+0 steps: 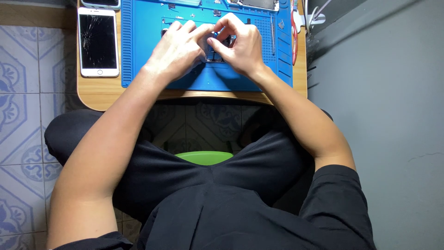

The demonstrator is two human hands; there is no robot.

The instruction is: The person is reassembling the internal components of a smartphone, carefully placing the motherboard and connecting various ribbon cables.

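Observation:
My left hand (178, 48) and my right hand (240, 44) meet over the middle of a blue work mat (138, 55) on a small wooden table (97, 92). Between their fingertips sits a small dark opened device (217, 51), mostly hidden by my fingers. Both hands pinch at it, fingers curled and touching it. What exactly each finger grips is hidden.
A white phone with a cracked black screen (97, 41) lies face up left of the mat. Tweezers (273, 32) and red-handled scissors (294, 32) lie along the mat's right side. A grey wall (379, 92) stands to the right. A green stool (206, 157) shows between my legs.

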